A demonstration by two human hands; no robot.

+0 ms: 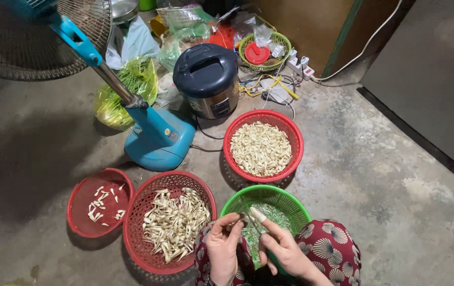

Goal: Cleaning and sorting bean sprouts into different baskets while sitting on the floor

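While both hands work over the green basket (282, 198) at 6 o'clock, the left hand (221, 246) pinches a small pale bud (244, 217), fingers closed on it. The right hand (282, 246), bandaged forefinger extended, touches the same bud. A red basket of peeled pieces (263, 148) sits at 12 o'clock; a stalk basket (171, 222) lies at 9.
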